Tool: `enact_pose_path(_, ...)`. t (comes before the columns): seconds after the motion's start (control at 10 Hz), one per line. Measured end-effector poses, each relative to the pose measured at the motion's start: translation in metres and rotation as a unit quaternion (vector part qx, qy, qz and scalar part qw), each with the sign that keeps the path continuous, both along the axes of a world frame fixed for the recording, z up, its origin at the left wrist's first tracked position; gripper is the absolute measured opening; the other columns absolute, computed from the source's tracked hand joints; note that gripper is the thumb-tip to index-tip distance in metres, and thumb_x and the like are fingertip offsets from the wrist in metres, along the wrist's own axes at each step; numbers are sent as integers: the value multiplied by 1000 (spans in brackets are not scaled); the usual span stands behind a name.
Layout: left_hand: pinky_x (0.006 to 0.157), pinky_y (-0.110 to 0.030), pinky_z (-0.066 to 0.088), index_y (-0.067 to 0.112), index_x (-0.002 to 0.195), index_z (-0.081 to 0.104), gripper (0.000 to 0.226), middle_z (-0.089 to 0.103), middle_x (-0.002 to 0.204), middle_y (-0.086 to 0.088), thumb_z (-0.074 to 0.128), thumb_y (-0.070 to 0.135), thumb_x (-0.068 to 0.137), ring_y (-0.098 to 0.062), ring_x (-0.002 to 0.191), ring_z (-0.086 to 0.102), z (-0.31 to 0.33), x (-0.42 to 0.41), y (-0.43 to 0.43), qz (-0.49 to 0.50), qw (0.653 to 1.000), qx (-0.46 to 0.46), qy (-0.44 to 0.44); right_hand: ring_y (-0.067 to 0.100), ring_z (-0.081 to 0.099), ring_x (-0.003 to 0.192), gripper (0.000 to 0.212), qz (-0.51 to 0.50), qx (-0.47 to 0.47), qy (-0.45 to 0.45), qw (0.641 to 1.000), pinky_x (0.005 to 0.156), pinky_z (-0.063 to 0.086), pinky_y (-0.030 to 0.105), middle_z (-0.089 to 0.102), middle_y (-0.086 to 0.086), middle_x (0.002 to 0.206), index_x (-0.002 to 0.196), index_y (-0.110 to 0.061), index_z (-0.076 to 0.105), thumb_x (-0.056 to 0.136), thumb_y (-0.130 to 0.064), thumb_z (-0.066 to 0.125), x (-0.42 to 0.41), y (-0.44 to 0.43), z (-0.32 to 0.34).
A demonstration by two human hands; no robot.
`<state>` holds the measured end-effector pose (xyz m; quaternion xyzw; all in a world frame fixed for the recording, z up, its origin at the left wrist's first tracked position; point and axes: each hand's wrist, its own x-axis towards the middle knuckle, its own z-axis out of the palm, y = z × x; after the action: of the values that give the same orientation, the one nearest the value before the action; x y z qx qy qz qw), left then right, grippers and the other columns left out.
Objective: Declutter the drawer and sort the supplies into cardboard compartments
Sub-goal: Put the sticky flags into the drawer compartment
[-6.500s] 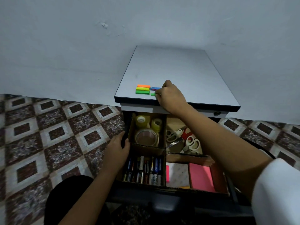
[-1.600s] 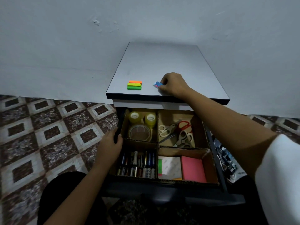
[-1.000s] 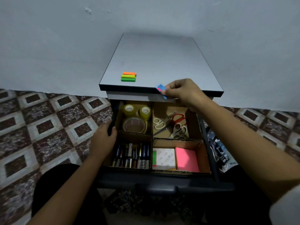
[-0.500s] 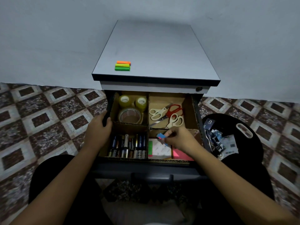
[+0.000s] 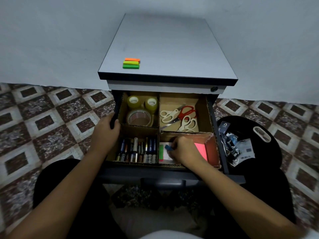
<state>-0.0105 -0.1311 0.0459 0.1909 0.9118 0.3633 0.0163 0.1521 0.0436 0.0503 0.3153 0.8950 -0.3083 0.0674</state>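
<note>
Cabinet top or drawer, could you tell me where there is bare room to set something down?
The cabinet top is bare beyond the sticky flags. Bare cardboard shows behind the scissors; tape rolls, batteries and notepads crowd the rest.

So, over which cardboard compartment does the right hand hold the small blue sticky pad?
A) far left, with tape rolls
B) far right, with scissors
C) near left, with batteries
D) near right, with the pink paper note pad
D: the right hand pinches the small blue sticky pad over the near right cardboard compartment, with the pink paper note pad.
</note>
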Motion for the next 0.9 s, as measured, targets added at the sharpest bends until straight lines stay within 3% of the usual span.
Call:
enact_pose_path(0.2, 95, -36, 41, 9, 136, 48, 42, 55, 131, -15, 45, 24, 97, -28, 120, 50, -1, -1, -1, -3, 1000, 0, 2, 29, 64, 84, 20, 18, 39, -5, 999, 61, 33, 21, 68, 18, 91, 87, -1, 69, 86, -20, 63, 2, -3, 1)
enact_pose_path(0.5, 97, -37, 41, 9, 136, 47, 42, 54, 132, -15, 45, 25, 97, -29, 121, 49, -1, 0, -1, -3, 1000, 3, -2, 35, 63, 91, 22, 38, 84, -4, 996, 66, 42, 28, 67, 21, 96, 91, -1, 67, 90, -21, 58, 2, -4, 0)
enact_pose_path(0.9, 98, -35, 39, 8, 137, 45, 43, 52, 134, -16, 46, 24, 97, -29, 124, 48, 2, 2, 0, 2, 1000, 5, -4, 33, 64, 85, 15, 9, 71, -13, 997, 61, 37, 24, 68, 20, 88, 85, -1, 70, 83, -13, 61, 1, -1, -6)
